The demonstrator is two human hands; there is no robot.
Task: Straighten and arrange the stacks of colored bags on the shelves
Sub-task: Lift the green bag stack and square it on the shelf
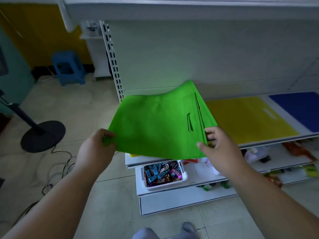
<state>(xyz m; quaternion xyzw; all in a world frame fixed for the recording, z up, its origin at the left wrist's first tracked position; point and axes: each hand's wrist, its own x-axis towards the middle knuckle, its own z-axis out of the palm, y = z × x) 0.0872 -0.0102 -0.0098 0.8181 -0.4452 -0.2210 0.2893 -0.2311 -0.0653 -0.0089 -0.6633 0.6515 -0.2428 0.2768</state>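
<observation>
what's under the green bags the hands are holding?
Under the green bags, a yellow sliver and a red-orange corner peek out at the shelf front edge. Everything else beneath is covered.

1. The single view came from a camera worn on the person's head, with a wide-angle bend at the edges.
2. It faced forward and down, toward a white shelf (269, 144) and the floor below.
3. It sat close, both forearms reaching in from the bottom edge.
4. No second view existed to overlap.
</observation>
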